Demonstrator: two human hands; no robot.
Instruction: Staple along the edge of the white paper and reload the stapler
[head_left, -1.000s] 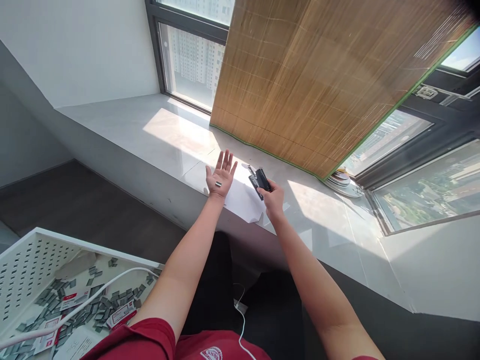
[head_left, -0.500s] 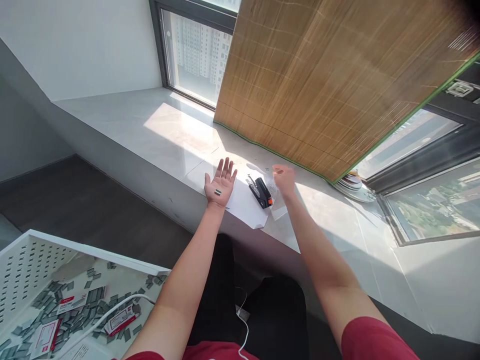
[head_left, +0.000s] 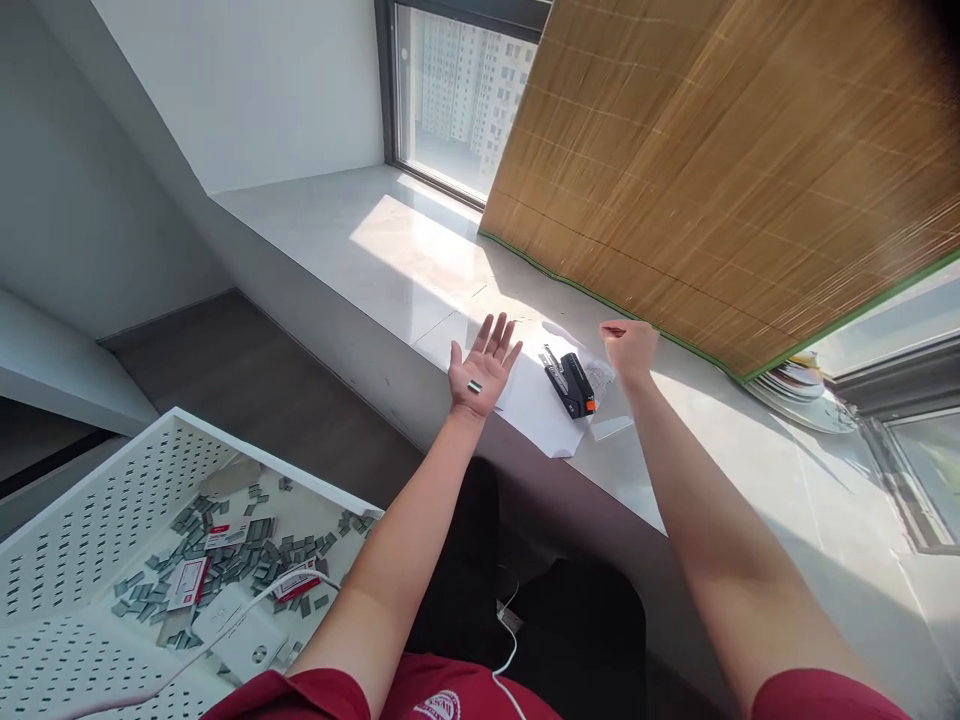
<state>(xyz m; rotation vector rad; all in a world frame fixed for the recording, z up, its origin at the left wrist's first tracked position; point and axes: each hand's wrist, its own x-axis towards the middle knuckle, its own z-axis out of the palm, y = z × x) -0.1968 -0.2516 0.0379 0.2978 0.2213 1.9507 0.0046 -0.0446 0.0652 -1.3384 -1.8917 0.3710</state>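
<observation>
My left hand (head_left: 480, 372) is palm up over the front of the window sill, fingers spread. A short strip of staples (head_left: 474, 386) rests on its palm. My right hand (head_left: 631, 348) is closed in a fist beyond the right side of the stapler; its curled fingers hide whatever may be inside. Between my hands a black stapler (head_left: 568, 384) with an orange end lies on white paper (head_left: 541, 422), its staple channel exposed. A clear plastic piece (head_left: 612, 428) sits beside the paper.
A white perforated basket (head_left: 90, 510) at lower left holds many loose staple strips (head_left: 225, 560), small red-and-white boxes (head_left: 187, 583) and a white cable (head_left: 300, 576). A bamboo blind (head_left: 675, 180) hangs behind the sill (head_left: 322, 230). Stacked plates (head_left: 810, 400) stand at right.
The view has swung left, so the sill and stapler appear further right. My right hand is now a tighter fist. The staple strip still lies on my left palm.
</observation>
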